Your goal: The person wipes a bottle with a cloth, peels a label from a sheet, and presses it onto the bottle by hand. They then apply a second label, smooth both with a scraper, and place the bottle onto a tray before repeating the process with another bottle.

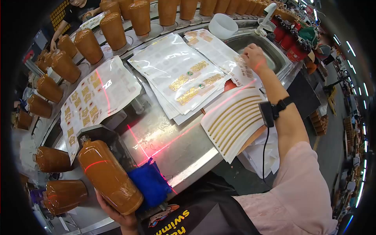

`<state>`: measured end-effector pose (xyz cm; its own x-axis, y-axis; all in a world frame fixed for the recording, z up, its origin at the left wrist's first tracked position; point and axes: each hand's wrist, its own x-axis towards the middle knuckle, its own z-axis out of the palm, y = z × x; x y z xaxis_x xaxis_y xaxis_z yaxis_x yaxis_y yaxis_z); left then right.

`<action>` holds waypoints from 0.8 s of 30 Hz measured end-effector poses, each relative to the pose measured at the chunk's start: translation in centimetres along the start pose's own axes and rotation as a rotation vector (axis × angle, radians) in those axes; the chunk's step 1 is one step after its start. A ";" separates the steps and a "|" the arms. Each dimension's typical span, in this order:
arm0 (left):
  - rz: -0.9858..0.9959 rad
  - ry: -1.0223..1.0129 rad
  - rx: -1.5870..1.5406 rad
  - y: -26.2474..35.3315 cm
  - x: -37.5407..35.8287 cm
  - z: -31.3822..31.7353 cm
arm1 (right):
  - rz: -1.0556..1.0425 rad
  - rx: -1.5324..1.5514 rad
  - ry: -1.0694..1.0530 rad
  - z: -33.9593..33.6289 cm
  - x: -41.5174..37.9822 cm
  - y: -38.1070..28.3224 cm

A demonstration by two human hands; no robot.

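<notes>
Beneath the sheets, table (168, 141): shiny metal, crossed by thin red light lines.
Apron (211, 213): black, with a cartoon figure and yellow lettering, upside down in the view; "ha" and "swimm" can be read, the rest is folded away.
Row of bottles (140, 17): brown and glossy, curving around the far and left sides; no brand legible on them.
Co-worker (92, 8): dark top, at the far left, one arm reaching down by the bottles.
Stack of sheets (164, 58): whitish, with gold patterned labels and small green emblems; the print is too small to read.
Left sheet (127, 82): gold block-like characters and small red marks, unreadable at this size.
Striped sheet (235, 121): curved gold bands, no lettering to be made out.
Sink (279, 58): metal, beyond the right hand, a white bowl (223, 26) at its far left corner.
Brown bottle (109, 176): tilted, neck toward the far left, beside a grey holder (102, 133); no label visible on its face.
Blue cloth (150, 184): crumpled, just beside the bottle's lower half.
Left hand (119, 215): grip cupped around the bottle's base.
Right hand (254, 56): fingers bent at the label sheet near the sink; whether they pinch it, cannot tell.
</notes>
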<state>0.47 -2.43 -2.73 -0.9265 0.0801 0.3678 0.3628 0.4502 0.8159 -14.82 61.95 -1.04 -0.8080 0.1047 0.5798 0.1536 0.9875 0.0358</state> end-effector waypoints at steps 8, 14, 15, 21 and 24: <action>0.002 0.014 -0.008 -0.2 -0.2 0.0 | 0.265 0.735 -0.454 -1.6 7.4 -7.4; 0.022 -0.007 -0.065 -0.9 -0.3 -0.2 | 0.107 0.041 -0.476 7.0 8.2 -8.0; 0.008 -0.025 -0.050 -0.7 -0.3 -0.3 | 0.064 0.117 -0.434 7.2 8.1 -8.0; 0.121 -0.106 -0.181 1.1 1.7 -1.3 | -0.220 0.517 -0.311 -3.8 8.3 -13.9; 0.131 -0.113 -0.069 4.4 5.1 -4.0 | -0.396 0.582 -0.307 -8.9 7.6 -17.5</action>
<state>-2.27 -3.62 4.56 -0.8749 0.2351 0.4234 0.4833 0.3680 0.7944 -18.60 44.40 9.97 -0.8750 -0.3257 0.3582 -0.4358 0.8521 -0.2899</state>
